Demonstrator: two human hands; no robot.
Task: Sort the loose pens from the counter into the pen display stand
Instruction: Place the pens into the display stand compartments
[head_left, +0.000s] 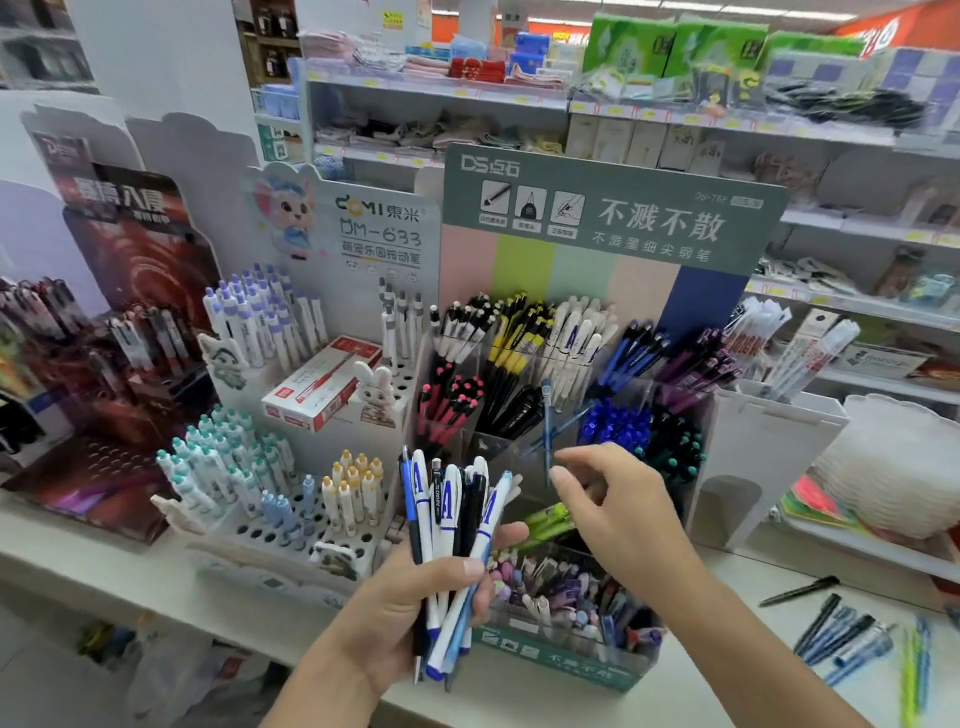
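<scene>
Fingers (457, 571) of the left hand (415, 608) wrap a bundle of pens (457, 525); the right hand (613, 499) hovers loosely spread over the pen display stand (613, 218), loose pens (841, 634) lying on the counter (727, 686).

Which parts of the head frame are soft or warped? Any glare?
Head view: wide-angle bowing bends the back shelves and counter edge; the far shelf goods are soft, the right hand and the translucent blue pen above it smear slightly; the left hand and its pen bundle read sharp. Flat store lighting, no strong glare.
</scene>
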